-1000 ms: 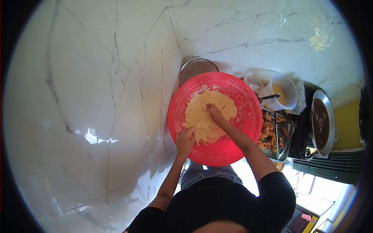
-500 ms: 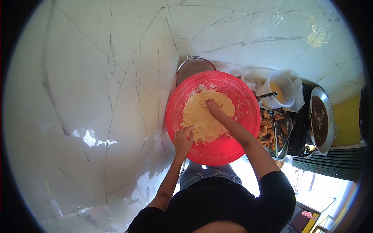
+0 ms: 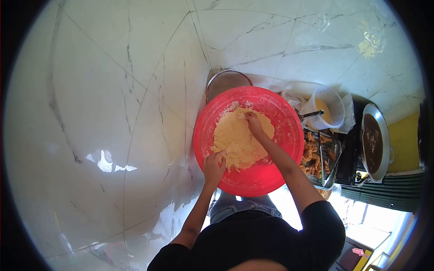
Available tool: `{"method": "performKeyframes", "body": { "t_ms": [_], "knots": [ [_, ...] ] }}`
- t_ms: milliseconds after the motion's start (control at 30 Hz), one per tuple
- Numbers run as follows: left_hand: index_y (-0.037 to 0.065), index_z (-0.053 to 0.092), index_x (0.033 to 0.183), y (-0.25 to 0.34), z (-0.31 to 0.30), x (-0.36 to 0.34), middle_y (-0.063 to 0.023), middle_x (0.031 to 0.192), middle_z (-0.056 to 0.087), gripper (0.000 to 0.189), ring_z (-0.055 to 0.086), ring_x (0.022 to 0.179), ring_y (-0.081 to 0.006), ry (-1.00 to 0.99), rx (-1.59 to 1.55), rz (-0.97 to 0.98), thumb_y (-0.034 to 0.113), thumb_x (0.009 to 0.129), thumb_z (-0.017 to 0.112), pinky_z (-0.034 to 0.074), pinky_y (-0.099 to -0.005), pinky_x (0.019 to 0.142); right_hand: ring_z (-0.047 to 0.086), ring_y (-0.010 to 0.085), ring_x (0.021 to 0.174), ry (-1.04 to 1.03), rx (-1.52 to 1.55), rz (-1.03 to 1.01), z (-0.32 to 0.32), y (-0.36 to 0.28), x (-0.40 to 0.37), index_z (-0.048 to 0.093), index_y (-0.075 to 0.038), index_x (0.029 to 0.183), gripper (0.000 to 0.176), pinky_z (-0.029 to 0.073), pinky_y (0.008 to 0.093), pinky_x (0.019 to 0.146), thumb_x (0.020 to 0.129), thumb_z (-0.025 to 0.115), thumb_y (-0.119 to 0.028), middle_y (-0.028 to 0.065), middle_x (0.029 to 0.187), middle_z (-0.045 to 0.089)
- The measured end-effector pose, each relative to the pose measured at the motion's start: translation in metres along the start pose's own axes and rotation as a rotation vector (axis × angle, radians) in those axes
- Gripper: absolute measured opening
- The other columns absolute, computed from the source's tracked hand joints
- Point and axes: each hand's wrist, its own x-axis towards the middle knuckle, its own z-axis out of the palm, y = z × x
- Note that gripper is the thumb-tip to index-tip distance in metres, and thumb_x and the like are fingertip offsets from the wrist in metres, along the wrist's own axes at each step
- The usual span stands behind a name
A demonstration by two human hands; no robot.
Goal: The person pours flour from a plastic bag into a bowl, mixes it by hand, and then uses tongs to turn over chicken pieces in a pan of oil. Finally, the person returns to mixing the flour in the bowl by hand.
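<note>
A wide red plastic basin (image 3: 246,183) holds a broad heap of pale yellow flour (image 3: 237,140), loose and crumbly at its edges. My right hand (image 3: 254,123) reaches into the far part of the heap, its fingers closed around a small pale, floury bit that I cannot make out. At the near left side of the heap is my left hand (image 3: 214,168), with fingers slightly bent and thumb apart, fingertips touching the flour by the basin wall. Nothing shows in its grip.
Right of the basin, a tray (image 3: 334,169) holds fried, browned pieces (image 3: 312,156). Behind it stands a clear tub (image 3: 334,99) of yellow liquid with a dark handle (image 3: 312,114) across it. A pan of dark oil (image 3: 372,140) sits farther right. Marbled tiles (image 3: 113,90) rise left and behind.
My right hand has shifted slightly right and up, its fingers now at a pale bit on the flour's surface. My left hand stays nearly in place. The whole view has shifted a little.
</note>
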Motion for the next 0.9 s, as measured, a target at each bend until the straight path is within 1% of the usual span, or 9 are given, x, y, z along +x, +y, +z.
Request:
{"method": "performKeyframes", "body": {
  "t_ms": [133,233,333,433,533,633,733,833,900],
  "knots": [
    [0.012,0.059,0.099,0.001,-0.001,0.001,-0.0065,0.094,0.060,0.021,0.055,0.091,-0.0229,-0.001,-0.002,-0.007,0.016,0.079,0.054,0.035,-0.0398,0.090,0.050,0.0324,0.091,-0.020,0.110,0.016,0.012,0.002,-0.007,0.053,0.003,0.104,0.024,0.043,0.0356,0.080,0.084,0.045,-0.009,0.0173,0.097,0.054],
    [0.012,0.060,0.099,0.002,-0.001,0.001,-0.0065,0.094,0.060,0.021,0.055,0.091,-0.0231,0.003,-0.006,-0.015,0.016,0.079,0.054,0.035,-0.0397,0.090,0.052,0.0310,0.090,-0.029,-0.059,-0.024,0.015,-0.003,-0.015,0.055,0.006,0.097,0.025,0.042,0.0330,0.080,0.087,0.044,-0.014,0.0193,0.094,0.054],
    [0.012,0.060,0.098,0.003,-0.002,0.003,-0.0064,0.093,0.060,0.020,0.055,0.091,-0.0231,0.002,-0.006,-0.020,0.016,0.079,0.054,0.035,-0.0396,0.089,0.052,0.0303,0.087,-0.059,-0.012,0.092,0.014,-0.008,-0.015,0.055,0.005,0.095,0.023,0.042,0.0336,0.079,0.087,0.045,-0.014,0.0175,0.091,0.053],
    [0.012,0.060,0.098,0.005,-0.003,0.004,-0.0064,0.093,0.060,0.020,0.056,0.091,-0.0232,-0.005,0.008,-0.027,0.016,0.079,0.054,0.035,-0.0395,0.089,0.053,0.0294,0.087,-0.026,-0.189,-0.114,0.017,-0.001,-0.016,0.055,0.005,0.096,0.021,0.043,0.0335,0.077,0.086,0.047,-0.012,0.0164,0.090,0.053],
    [0.012,0.060,0.098,0.004,-0.002,0.003,-0.0065,0.094,0.060,0.020,0.056,0.091,-0.0231,0.001,0.005,-0.026,0.016,0.079,0.054,0.035,-0.0396,0.089,0.053,0.0282,0.086,0.037,-0.178,-0.151,0.019,0.003,-0.016,0.057,0.004,0.095,0.018,0.044,0.0333,0.073,0.082,0.050,-0.007,0.0164,0.088,0.053],
    [0.012,0.060,0.098,0.002,-0.001,0.002,-0.0067,0.095,0.060,0.020,0.055,0.092,-0.0228,0.012,-0.006,-0.023,0.016,0.079,0.054,0.035,-0.0399,0.089,0.054,0.0277,0.086,-0.031,-0.155,-0.169,0.012,0.008,-0.008,0.059,0.002,0.093,0.018,0.044,0.0329,0.070,0.077,0.052,-0.002,0.0175,0.086,0.054],
    [0.012,0.060,0.099,0.002,-0.001,0.000,-0.0065,0.096,0.060,0.021,0.055,0.092,-0.0226,0.012,-0.012,-0.026,0.016,0.079,0.054,0.034,-0.0399,0.090,0.053,0.0294,0.080,-0.135,0.044,0.049,0.002,0.004,0.000,0.059,0.002,0.089,0.016,0.044,0.0333,0.069,0.076,0.048,0.002,0.0176,0.084,0.053],
    [0.012,0.060,0.099,0.002,-0.001,0.000,-0.0062,0.096,0.060,0.021,0.055,0.093,-0.0224,0.004,-0.023,-0.027,0.016,0.079,0.054,0.034,-0.0398,0.090,0.053,0.0309,0.084,-0.244,0.125,0.056,0.002,-0.012,-0.012,0.060,0.000,0.094,0.026,0.043,0.0343,0.072,0.070,0.053,0.005,0.0184,0.087,0.054],
    [0.012,0.060,0.099,0.003,-0.002,0.001,-0.0061,0.096,0.060,0.021,0.055,0.093,-0.0223,0.000,-0.028,-0.032,0.016,0.079,0.054,0.034,-0.0397,0.091,0.053,0.0310,0.083,-0.246,0.067,-0.064,0.003,-0.031,-0.028,0.059,0.001,0.095,0.023,0.042,0.0344,0.072,0.073,0.053,0.003,0.0180,0.087,0.054]
  ]
}}
